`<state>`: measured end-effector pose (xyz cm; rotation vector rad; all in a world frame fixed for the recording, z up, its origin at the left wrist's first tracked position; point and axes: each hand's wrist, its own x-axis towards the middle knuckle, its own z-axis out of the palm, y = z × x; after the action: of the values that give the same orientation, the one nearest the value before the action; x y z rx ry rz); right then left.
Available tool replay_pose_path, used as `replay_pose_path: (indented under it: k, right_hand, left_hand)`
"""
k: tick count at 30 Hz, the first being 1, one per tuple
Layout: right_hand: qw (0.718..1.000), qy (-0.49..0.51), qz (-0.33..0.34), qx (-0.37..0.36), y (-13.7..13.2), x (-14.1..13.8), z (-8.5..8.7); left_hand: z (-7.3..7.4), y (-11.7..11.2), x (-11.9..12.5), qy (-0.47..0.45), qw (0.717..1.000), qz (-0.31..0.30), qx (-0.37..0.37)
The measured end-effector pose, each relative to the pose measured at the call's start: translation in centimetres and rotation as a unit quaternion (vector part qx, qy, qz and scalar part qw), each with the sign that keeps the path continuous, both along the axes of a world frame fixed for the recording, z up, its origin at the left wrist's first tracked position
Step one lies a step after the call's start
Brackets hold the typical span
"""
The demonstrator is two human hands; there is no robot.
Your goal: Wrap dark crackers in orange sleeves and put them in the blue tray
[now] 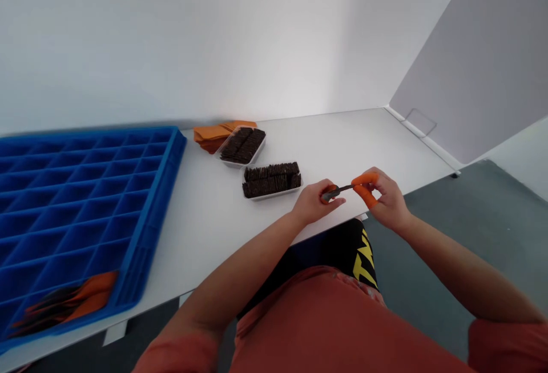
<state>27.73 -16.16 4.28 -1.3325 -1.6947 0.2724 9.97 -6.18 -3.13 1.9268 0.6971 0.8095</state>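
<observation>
Between my two hands is a thin dark strip (pixel 345 188), above the table's front edge. My left hand (pixel 315 200) is closed on its wider grey end, with a bit of orange showing at the fingers. My right hand (pixel 384 199) pinches the other end, orange coverings over its thumb and forefinger. Left of my hands stands a clear plastic box (pixel 274 193) packed with rows of thin dark brown pieces. A second such box (pixel 244 163) sits behind it, tilted against a stack of orange sheets (pixel 214 133).
A large blue compartment tray (pixel 148 230) takes up the left of the white table (pixel 342 139). Several orange-and-black pieces (pixel 92 296) lie in its near right corner. A white wall rises behind, and a thin wire loop (pixel 422 121) is at the right.
</observation>
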Motion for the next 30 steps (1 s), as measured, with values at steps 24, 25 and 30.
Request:
replay_pose_path:
  k: [24,25,30]
  right_hand:
    - [0.926,-0.359,0.054,0.103,1.7,2.5,-0.8]
    - [0.924,-0.365,0.06,0.096,1.8,2.4,-1.0]
    - [0.927,-0.369,0.061,0.04,1.8,2.2,-1.5]
  left_hand:
    - [-0.9,1.4,-0.4,0.025,0.99,-0.139,-0.026]
    - [-0.9,1.3,-0.4,0.027,0.989,-0.143,-0.026]
    - [-0.6,1.1,-0.4,0.025,0.988,-0.151,-0.033]
